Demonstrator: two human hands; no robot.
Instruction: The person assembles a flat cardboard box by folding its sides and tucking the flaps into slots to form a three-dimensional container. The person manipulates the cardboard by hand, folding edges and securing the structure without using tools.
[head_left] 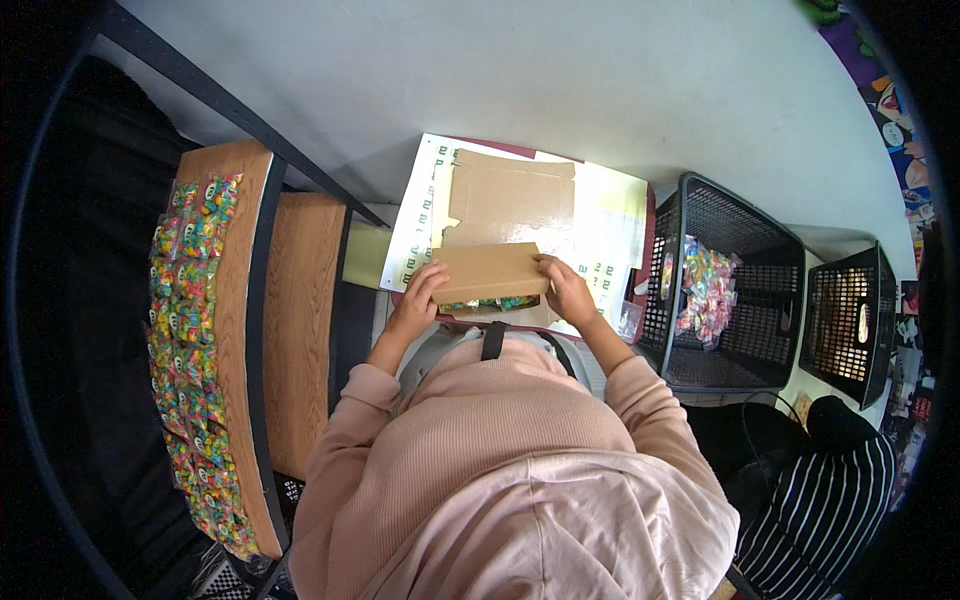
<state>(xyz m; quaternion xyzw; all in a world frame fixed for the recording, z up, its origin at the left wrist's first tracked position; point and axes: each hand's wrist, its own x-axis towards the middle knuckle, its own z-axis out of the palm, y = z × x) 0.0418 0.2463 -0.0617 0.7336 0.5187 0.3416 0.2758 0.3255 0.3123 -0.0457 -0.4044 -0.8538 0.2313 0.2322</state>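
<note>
The brown cardboard box [488, 272] sits squarely between the two hands; the left hand [422, 295] is closed on its left end, the right hand [562, 287] pinches its right corner; colourful packets [505, 302] show below its near edge.

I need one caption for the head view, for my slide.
Left hand and right hand hold opposite ends of brown cardboard; colourful packets lie at left.

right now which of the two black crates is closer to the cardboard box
The larger crate, with wrapped packets piled inside. It stands between the box and the smaller crate, which sits farther right.
</note>
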